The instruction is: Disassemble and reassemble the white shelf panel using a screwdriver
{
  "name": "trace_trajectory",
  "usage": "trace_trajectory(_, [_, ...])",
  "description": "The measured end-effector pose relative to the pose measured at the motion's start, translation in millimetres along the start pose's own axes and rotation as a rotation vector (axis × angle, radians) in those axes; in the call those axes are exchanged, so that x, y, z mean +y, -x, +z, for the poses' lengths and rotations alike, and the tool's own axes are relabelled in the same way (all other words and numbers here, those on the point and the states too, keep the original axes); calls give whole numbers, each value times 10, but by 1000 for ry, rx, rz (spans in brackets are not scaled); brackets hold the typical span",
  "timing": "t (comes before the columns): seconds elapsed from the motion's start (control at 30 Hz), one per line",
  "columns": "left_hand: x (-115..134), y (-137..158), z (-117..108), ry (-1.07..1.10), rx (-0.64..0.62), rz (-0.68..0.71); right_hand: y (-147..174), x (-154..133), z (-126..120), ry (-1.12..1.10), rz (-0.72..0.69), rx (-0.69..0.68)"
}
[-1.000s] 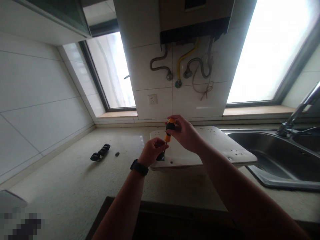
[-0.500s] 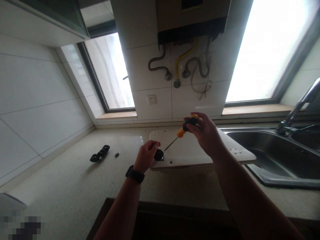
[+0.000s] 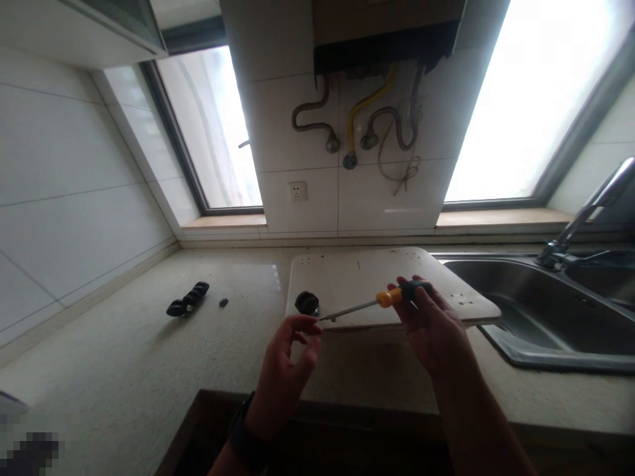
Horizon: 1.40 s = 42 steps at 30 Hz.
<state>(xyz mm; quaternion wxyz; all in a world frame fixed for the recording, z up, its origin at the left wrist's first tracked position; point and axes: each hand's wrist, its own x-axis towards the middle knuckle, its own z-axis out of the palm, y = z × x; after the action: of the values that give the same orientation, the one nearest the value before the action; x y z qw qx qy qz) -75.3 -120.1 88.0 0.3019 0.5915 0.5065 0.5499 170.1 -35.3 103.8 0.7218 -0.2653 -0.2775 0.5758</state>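
In the right hand (image 3: 436, 327), a grasp on the handle of the orange-and-black screwdriver (image 3: 389, 297), over the near part of the white board (image 3: 367, 281), tip pointing between 8 and 9 o'clock. At the tip, left hand (image 3: 290, 360), thumb and forefinger curled; cannot tell of anything pinched there. To do this well, probably best: hold the shaft steady, guide the tip only lightly with fingertips, avoid any sudden push toward the skin. Handle thick and rounded, likely easy to turn; shaft thin, straight, metallic. Board smooth, flat, with rounded corners and small holes. At its 8-to-9 o'clock side, a black caster (image 3: 307, 302), rounded, plastic-looking. Farther, toward 9 o'clock, on the speckled, stone-like worktop (image 3: 198, 357), black row of wheels (image 3: 190, 298) and small dark pile (image 3: 223, 303), too small to identify.
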Motion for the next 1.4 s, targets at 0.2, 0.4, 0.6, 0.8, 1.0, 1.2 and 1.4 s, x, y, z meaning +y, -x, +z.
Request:
trace_trajectory(0.2, [-95,131,150,130,-7,-82,182,137,-159,-5,101,47])
trace_trajectory(0.4, [-158,249,240,173,43,-120,276,182,-245,-2,120,72])
trace_trajectory(0.6, [-163,288,235,153,47,-125,331,216,-332,-7,138,80])
trace_trajectory(0.8, [-176,332,206,120,37,-151,416,252,-425,-3,160,105])
trace_trajectory(1.0, [-256,373,145,131,0,-184,590,297,-632,79,248,116])
trace_trajectory(1.2, [-328,393,106,224,2,-239,753,371,-888,442,340,19])
trace_trajectory(1.4, [-361,407,107,375,24,-310,657,322,-1028,902,405,-352])
